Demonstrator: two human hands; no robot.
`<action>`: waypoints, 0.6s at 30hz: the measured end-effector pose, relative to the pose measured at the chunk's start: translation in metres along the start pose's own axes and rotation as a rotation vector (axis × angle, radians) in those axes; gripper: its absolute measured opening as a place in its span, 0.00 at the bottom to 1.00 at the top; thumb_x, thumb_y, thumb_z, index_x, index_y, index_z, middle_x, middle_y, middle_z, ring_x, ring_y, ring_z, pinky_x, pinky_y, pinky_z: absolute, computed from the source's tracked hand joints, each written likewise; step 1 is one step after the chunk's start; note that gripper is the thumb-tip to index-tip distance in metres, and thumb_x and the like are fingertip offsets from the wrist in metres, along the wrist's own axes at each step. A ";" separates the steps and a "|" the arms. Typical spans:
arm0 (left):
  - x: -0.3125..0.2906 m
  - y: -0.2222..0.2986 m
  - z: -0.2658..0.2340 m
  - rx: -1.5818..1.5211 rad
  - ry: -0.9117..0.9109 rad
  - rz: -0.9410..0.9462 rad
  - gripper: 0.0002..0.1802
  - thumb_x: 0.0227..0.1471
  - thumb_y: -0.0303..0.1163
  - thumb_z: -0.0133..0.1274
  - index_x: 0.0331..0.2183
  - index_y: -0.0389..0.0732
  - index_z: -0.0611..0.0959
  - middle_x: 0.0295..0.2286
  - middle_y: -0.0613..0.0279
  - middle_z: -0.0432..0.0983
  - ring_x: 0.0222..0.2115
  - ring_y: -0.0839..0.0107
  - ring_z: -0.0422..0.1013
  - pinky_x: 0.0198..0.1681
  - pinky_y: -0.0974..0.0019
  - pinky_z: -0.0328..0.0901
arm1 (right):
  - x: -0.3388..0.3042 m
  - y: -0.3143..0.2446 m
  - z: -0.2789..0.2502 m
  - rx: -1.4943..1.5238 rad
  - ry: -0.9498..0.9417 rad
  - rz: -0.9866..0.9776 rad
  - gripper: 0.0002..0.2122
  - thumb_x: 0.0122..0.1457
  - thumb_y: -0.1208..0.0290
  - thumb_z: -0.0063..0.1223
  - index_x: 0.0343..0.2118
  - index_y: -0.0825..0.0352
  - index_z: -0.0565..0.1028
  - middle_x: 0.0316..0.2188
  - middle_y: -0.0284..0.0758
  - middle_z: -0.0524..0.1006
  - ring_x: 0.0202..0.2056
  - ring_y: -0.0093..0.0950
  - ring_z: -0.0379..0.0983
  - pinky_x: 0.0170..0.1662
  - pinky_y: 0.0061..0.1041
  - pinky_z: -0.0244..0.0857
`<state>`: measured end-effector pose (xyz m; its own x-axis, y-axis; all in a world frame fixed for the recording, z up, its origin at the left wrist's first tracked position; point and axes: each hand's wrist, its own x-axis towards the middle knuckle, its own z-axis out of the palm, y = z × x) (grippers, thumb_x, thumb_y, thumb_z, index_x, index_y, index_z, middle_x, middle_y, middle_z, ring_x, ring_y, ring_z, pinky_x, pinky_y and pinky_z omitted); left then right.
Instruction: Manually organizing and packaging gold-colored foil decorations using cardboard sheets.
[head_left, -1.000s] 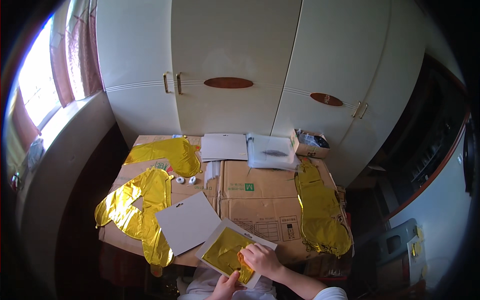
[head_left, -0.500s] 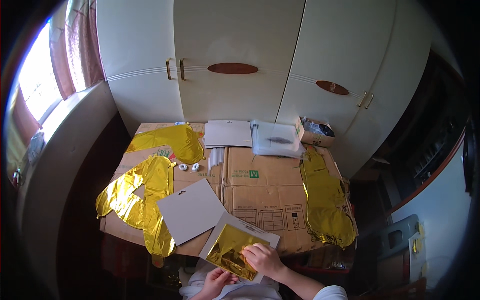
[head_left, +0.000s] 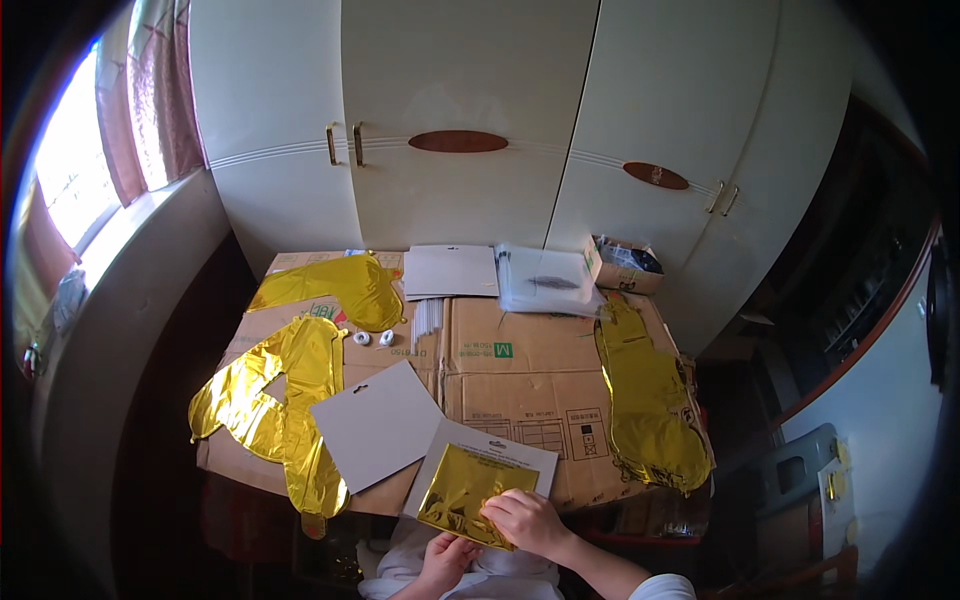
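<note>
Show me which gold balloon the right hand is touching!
The folded, squarish gold foil balloon on the pale hang card, under the right hand. The other balloons lie spread out on cardboard, untouched.

Card [head_left: 537,468] partly hidden under foil [head_left: 468,488]

Well beyond my right hand [head_left: 525,522] stands a tall white wardrobe [head_left: 460,70], with gold handles [head_left: 358,145] and oval brown plaques [head_left: 458,142]. Between that hand and the wardrobe spreads printed brown cardboard [head_left: 520,390], and on its far right corner sits a small open box [head_left: 625,277]. Far out to the left of my left hand [head_left: 447,562], pinkish curtains [head_left: 165,100] hang beside a bright window [head_left: 80,160]. Off to the right of my right hand is a grey chair [head_left: 795,480]; beyond it, in deep shadow, I think there are shelves [head_left: 845,295].
</note>
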<state>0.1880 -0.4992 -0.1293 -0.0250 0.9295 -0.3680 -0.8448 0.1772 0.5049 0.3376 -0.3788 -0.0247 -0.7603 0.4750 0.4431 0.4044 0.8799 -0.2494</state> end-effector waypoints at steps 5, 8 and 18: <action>0.000 0.002 0.019 0.028 0.080 0.100 0.05 0.57 0.22 0.48 0.36 0.37 0.77 0.29 0.65 0.76 0.27 0.76 0.72 0.36 0.69 0.72 | 0.001 -0.006 -0.003 -0.011 -0.017 -0.007 0.06 0.50 0.70 0.54 0.32 0.58 0.75 0.32 0.23 0.74 0.37 0.22 0.72 0.39 0.24 0.69; 0.004 0.002 0.027 0.099 0.176 0.113 0.05 0.55 0.21 0.48 0.35 0.38 0.76 0.28 0.64 0.76 0.26 0.78 0.72 0.33 0.72 0.71 | 0.000 -0.009 -0.002 -0.056 -0.016 -0.010 0.07 0.50 0.69 0.55 0.33 0.59 0.75 0.32 0.24 0.74 0.37 0.22 0.72 0.40 0.24 0.68; 0.008 -0.007 0.028 0.070 0.146 0.157 0.01 0.58 0.24 0.50 0.34 0.38 0.75 0.29 0.62 0.76 0.28 0.76 0.73 0.34 0.73 0.70 | 0.001 -0.027 -0.010 -0.118 -0.068 0.033 0.20 0.46 0.63 0.60 0.44 0.60 0.75 0.40 0.27 0.73 0.44 0.24 0.69 0.46 0.28 0.63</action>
<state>0.2087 -0.4841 -0.1140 -0.2343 0.8916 -0.3874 -0.7853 0.0613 0.6161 0.3309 -0.4015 -0.0085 -0.7763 0.5058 0.3762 0.4840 0.8606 -0.1582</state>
